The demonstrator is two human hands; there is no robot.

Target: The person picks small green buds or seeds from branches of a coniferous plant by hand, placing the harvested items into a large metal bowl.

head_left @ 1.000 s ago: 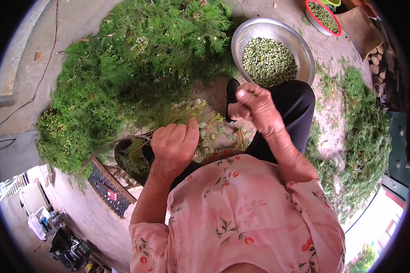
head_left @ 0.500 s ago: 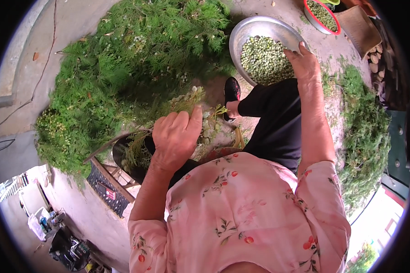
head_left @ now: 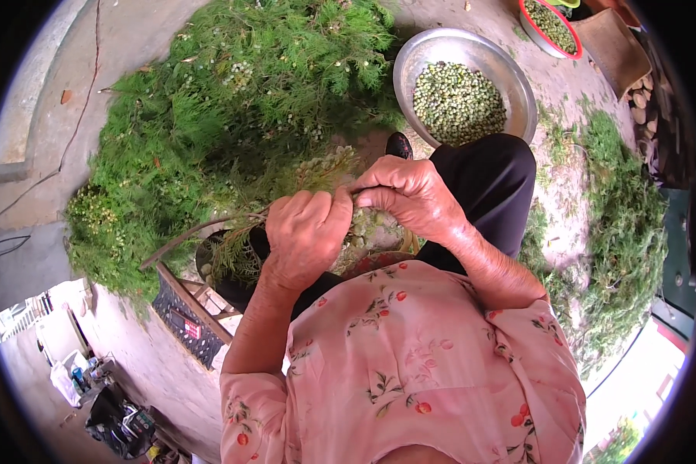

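My left hand is closed around a leafy conifer branch, whose bare brown stem sticks out to the left above my knee. Feathery green sprays and clusters of pale green seed cones hang on the branch around my fingers. My right hand meets the left one there, thumb and forefinger pinched together at the branch; what lies between the fingertips is hidden. Beyond my right knee stands a wide metal basin holding many loose green cones.
A large heap of cut conifer branches spreads ahead and left. More greenery lies along the right. At the far right is a red-rimmed bowl of cones. A wooden stool or chair stands at my left; a cable crosses the floor.
My right hand has come back from over the basin's right rim to the branch, its fingers now pinched beside my left hand. The left hand keeps its hold on the branch.
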